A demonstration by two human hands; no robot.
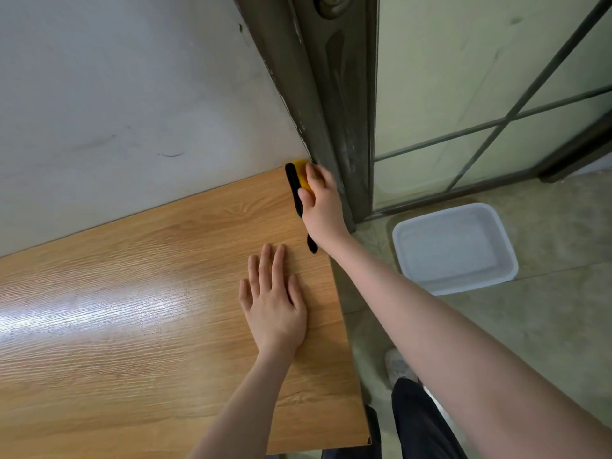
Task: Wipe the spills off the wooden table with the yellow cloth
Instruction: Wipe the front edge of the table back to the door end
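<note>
Light-oak laminate wooden table is set against a grey plaster wall. At its far right corner, a yellow cloth with black trim is pressed down by the right hand, fingers curled over it. The left hand is laid flat and empty, fingers spread, on the tabletop.

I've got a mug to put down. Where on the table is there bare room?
The wide stretch of table left of the flat left hand, up to the wall, is bare. The far right corner is crowded: the right hand presses the cloth there beside the door frame.
</note>
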